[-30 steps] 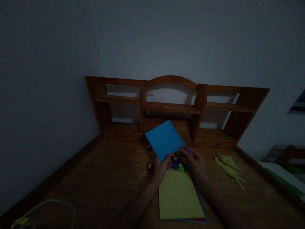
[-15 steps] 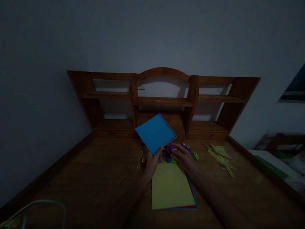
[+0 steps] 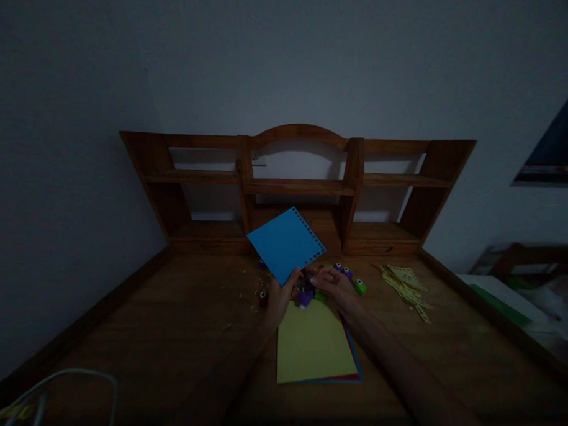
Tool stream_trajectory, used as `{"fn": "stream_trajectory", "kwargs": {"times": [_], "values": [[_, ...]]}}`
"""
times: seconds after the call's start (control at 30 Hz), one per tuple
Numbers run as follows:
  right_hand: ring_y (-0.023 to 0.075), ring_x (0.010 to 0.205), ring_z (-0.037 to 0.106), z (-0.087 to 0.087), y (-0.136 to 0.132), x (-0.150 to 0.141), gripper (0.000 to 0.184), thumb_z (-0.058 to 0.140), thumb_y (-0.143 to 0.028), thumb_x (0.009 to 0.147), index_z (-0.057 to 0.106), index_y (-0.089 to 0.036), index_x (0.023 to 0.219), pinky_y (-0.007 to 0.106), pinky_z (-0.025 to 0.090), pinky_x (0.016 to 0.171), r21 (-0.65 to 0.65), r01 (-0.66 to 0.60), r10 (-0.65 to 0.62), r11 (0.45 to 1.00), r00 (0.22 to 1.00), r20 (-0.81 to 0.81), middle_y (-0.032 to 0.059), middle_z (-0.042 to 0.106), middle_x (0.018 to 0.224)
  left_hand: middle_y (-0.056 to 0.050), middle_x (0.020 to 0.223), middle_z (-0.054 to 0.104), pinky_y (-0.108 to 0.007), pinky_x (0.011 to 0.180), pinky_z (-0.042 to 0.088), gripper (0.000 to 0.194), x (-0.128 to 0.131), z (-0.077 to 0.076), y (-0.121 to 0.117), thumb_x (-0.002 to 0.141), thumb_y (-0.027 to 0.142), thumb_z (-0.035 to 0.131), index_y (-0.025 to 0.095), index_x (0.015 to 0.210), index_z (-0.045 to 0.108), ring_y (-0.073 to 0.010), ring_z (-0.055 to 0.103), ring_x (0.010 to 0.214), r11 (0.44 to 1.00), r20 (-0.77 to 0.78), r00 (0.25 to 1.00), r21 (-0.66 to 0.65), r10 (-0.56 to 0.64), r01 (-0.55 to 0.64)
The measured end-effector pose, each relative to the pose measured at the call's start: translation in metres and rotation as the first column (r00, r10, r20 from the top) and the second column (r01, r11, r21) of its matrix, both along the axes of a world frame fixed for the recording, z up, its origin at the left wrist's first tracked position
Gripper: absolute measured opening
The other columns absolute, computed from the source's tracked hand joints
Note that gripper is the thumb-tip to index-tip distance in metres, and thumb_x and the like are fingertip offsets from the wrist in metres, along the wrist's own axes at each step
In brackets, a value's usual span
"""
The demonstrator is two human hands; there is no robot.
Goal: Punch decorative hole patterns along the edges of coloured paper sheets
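In the dim head view, my left hand [image 3: 281,297] is closed on the lower corner of a blue sheet of paper [image 3: 285,245], held tilted above the desk. Small holes run along the sheet's right-hand edges. My right hand [image 3: 335,286] is just to the right, its fingers loosely bent and apart, with nothing visible in them. A purple craft punch [image 3: 306,298] lies between my hands, at the top of a yellow sheet [image 3: 314,348]. More small punches, among them a green punch [image 3: 360,287] and a red punch [image 3: 263,297], surround my hands, partly hidden.
Red and blue sheets show under the yellow one. Punched yellow strips [image 3: 404,286] lie on the right of the wooden desk [image 3: 176,341]. Tiny paper bits are scattered left of my hands. A wooden shelf [image 3: 299,187] stands at the back; a white cable [image 3: 79,371] loops at lower left.
The purple punch has left my right hand's fingers and now lies lower, between the hands. My left hand still holds the blue sheet. The view has shifted slightly.
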State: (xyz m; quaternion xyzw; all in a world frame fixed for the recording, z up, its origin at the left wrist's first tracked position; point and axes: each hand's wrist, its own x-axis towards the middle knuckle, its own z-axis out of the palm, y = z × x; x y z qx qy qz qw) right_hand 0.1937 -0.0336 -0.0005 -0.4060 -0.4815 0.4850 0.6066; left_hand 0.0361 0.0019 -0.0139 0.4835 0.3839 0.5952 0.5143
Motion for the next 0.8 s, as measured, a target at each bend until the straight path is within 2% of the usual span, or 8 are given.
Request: {"fn": "stream_trajectory", "kwargs": {"times": [0.1,0.17,0.27,0.37,0.57,0.8], "values": [[0.0147,0.062,0.058,0.001,-0.002,-0.004,0.030,0.078,-0.042,0.067,0.060,-0.020,0.079,0.027,0.046,0.060,0.064,0.022,-0.034,0.998,0.979,0.200,-0.0001,0.063,0.073,0.003,0.055,0.050,-0.022,0.045,0.034,0.035,0.000,-0.002,0.002,0.072,0.049,0.070,0.016,0.070,0.057,-0.0103,0.044,0.048,0.999,-0.004,0.999,0.019,-0.035,0.035],[0.0155,0.066,0.059,0.001,-0.006,-0.008,0.028,0.073,-0.044,0.073,0.062,-0.020,0.083,0.027,0.045,0.060,0.145,0.027,-0.078,0.989,0.930,0.360,0.0011,0.064,0.078,0.003,0.054,0.050,-0.022,0.045,0.033,0.035,0.000,-0.003,0.004,0.072,0.050,0.070,0.016,0.071,0.059,-0.0102,0.043,0.047,0.999,-0.009,0.999,0.010,-0.034,0.034],[0.0164,0.070,0.059,0.001,-0.012,-0.012,0.025,0.068,-0.043,0.079,0.064,-0.022,0.091,0.027,0.044,0.062,0.250,-0.017,-0.132,0.968,0.813,0.568,0.0021,0.065,0.085,0.004,0.050,0.047,-0.022,0.043,0.030,0.038,-0.001,-0.005,0.007,0.070,0.052,0.070,0.016,0.064,0.057,-0.0095,0.040,0.044,1.000,-0.016,1.000,-0.016,0.000,0.000],[0.0192,0.080,0.060,-0.001,-0.015,-0.009,0.027,0.071,-0.040,0.077,0.066,-0.023,0.098,0.030,0.046,0.072,0.308,-0.057,-0.190,0.950,0.676,0.712,0.0034,0.065,0.092,0.003,0.050,0.048,-0.022,0.044,0.030,0.039,-0.002,-0.006,0.009,0.069,0.052,0.071,0.017,0.063,0.056,-0.0095,0.041,0.044,1.000,-0.007,1.000,-0.024,0.014,-0.014],[0.0232,0.098,0.059,0.003,-0.019,-0.001,0.030,0.071,-0.031,0.076,0.068,-0.023,0.105,0.034,0.045,0.086,0.268,-0.196,-0.146,0.943,0.479,0.866,0.0075,0.062,0.108,0.003,0.053,0.050,-0.022,0.044,0.033,0.040,-0.001,-0.005,0.009,0.068,0.053,0.072,0.016,0.065,0.057,-0.0093,0.043,0.045,0.999,0.001,1.000,-0.038,0.020,-0.020],[0.0222,0.101,0.059,0.011,-0.022,0.005,0.032,0.061,-0.011,0.075,0.067,-0.023,0.104,0.032,0.044,0.087,0.225,-0.296,-0.099,0.928,0.387,0.917,0.0072,0.062,0.110,0.002,0.052,0.050,-0.022,0.044,0.032,0.041,-0.002,-0.005,0.010,0.068,0.054,0.071,0.016,0.062,0.056,-0.0095,0.043,0.044,0.999,-0.006,1.000,-0.032,0.025,-0.025]]}}
